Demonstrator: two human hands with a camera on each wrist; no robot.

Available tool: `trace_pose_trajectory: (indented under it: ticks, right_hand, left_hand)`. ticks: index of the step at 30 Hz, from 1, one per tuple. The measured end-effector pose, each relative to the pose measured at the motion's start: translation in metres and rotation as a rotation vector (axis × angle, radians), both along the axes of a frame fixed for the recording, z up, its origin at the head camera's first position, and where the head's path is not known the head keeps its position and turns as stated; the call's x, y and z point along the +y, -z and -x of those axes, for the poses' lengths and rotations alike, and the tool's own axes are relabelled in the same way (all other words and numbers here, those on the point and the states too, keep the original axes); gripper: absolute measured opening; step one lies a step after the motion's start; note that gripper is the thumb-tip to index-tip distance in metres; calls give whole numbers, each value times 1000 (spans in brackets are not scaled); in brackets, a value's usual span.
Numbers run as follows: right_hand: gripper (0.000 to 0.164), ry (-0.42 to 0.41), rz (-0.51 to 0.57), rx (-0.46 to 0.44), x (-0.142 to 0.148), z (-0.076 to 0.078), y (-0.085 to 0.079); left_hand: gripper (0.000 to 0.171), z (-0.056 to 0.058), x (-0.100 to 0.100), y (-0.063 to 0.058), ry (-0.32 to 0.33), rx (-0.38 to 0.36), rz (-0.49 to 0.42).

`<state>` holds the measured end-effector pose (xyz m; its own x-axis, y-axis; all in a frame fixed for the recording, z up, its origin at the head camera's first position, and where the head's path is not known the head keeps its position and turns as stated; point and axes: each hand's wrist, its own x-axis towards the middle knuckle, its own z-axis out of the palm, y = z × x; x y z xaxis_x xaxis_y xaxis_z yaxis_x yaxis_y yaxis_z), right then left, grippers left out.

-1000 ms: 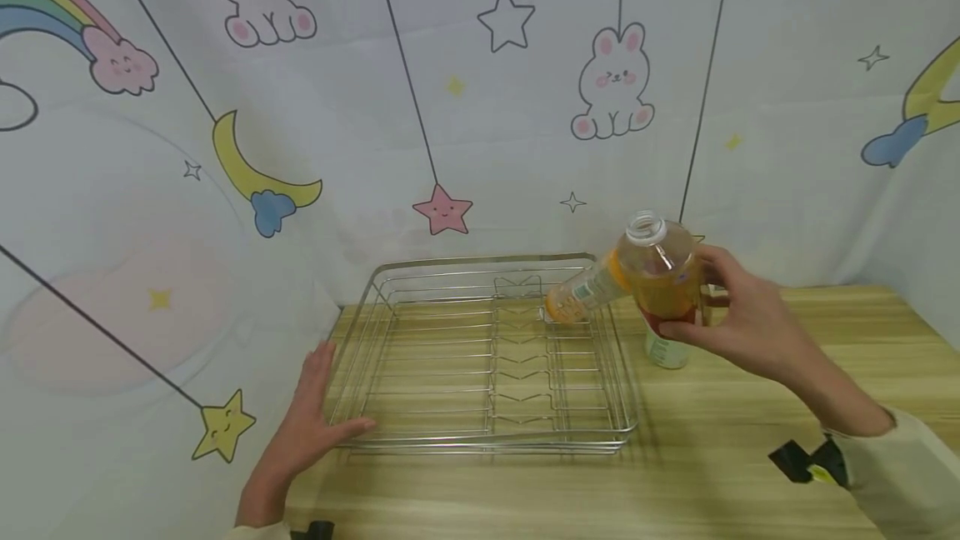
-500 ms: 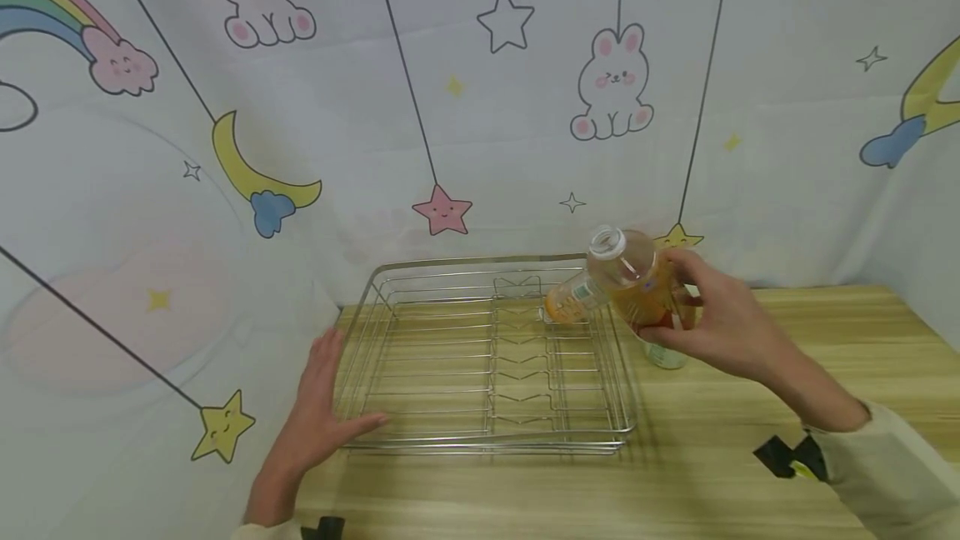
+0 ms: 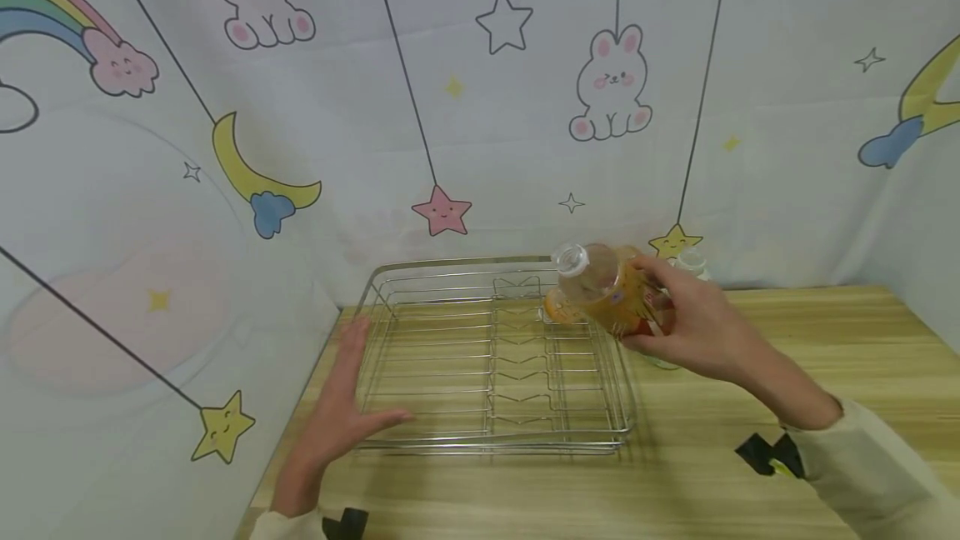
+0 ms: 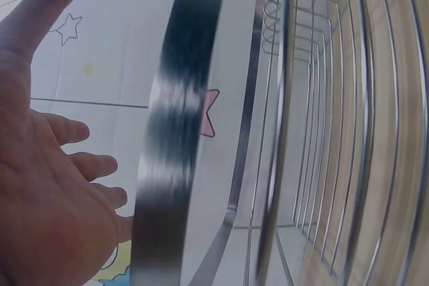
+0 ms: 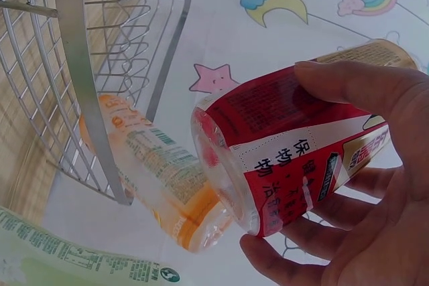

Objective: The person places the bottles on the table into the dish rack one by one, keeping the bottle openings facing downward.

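Right hand [image 3: 705, 327], right of centre in the head view, grips a clear plastic bottle with a red, white and gold printed label [image 3: 609, 298], thumb on one side and fingers on the other. That bottle is tilted, its pale neck pointing to the upper left, and it is held above the right end of a rectangular silver wire rack [image 3: 480, 443] at lower centre. Left hand [image 3: 333, 419], lower left, is spread with thumb and fingers apart at the rack's left end; whether it touches the metal cannot be told.

Largely hidden behind the gripped bottle, a clear bottle with an orange and white label [image 5: 164, 172] leans across the rack's rim, one end inside, as the right wrist view shows. Lower left in that view lies part of a pale green printed bottle [image 5: 67, 259], outside the rack. Beneath everything spreads a light wood-grain tabletop [image 3: 562, 498]; across the upper frame hangs white fabric printed with cartoon rabbits, stars and moons [image 3: 525, 132].
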<state>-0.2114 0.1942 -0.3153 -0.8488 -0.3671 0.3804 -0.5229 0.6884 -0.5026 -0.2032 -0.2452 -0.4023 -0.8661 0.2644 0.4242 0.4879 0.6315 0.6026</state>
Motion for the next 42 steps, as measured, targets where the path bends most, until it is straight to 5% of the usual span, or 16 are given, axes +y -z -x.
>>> trace_pose_trajectory:
  ticks: [7, 17, 28, 42]
  right_hand:
    - [69, -40, -51, 55, -7, 5, 2]
    - [77, -40, -140, 49, -14, 11, 9]
    - [77, -13, -214, 44, -28, 11, 13]
    - [73, -19, -352, 161, -46, 9, 20]
  left_hand:
    - [132, 3, 13, -4, -7, -22, 22]
    - [132, 10, 26, -4, 56, -32, -4]
    - [128, 12, 40, -14, 172, -25, -102]
    - [126, 15, 55, -18, 299, -3, -229]
